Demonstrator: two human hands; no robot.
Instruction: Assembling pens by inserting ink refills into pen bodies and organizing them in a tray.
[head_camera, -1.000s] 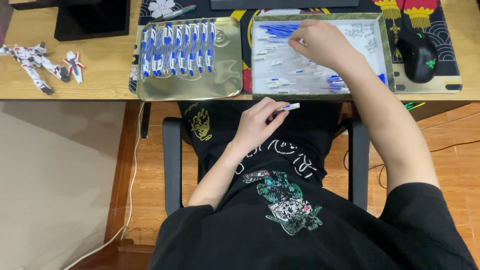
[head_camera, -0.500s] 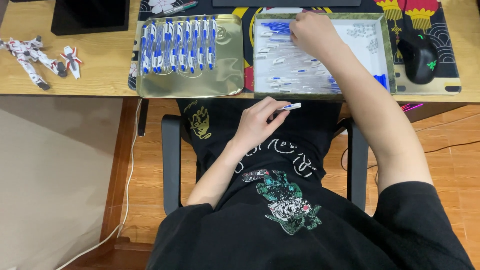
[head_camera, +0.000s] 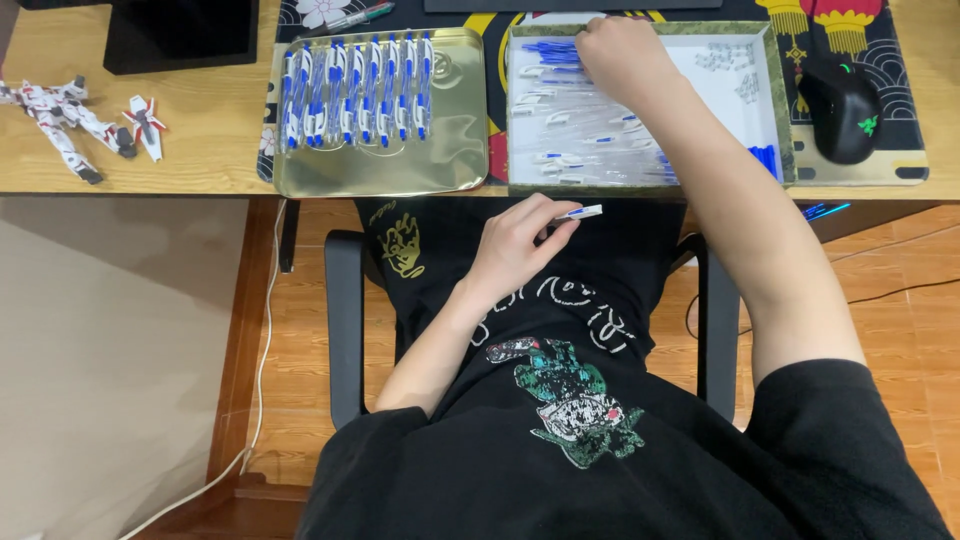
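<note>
Pen parts, clear plastic with blue tips, fill the white tray (head_camera: 640, 185); left hand (head_camera: 515, 245) pinches one barrel (head_camera: 578, 212), right hand (head_camera: 620, 55) curls among them, grip unclear. Best pick singly.

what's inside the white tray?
White tray: loose clear pen barrels, blue parts top left, small pieces top right. Right hand covers whatever lies beneath it.

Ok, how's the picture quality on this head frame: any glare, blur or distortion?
Head view: lighting is even and soft. Mild glare sits on the bare part of the gold tray. The clear pen parts in the white tray blend together, hard to separate. The left hand and its pen piece are sharp; the right hand looks slightly soft. The desk edge shows no obvious bending.
</note>
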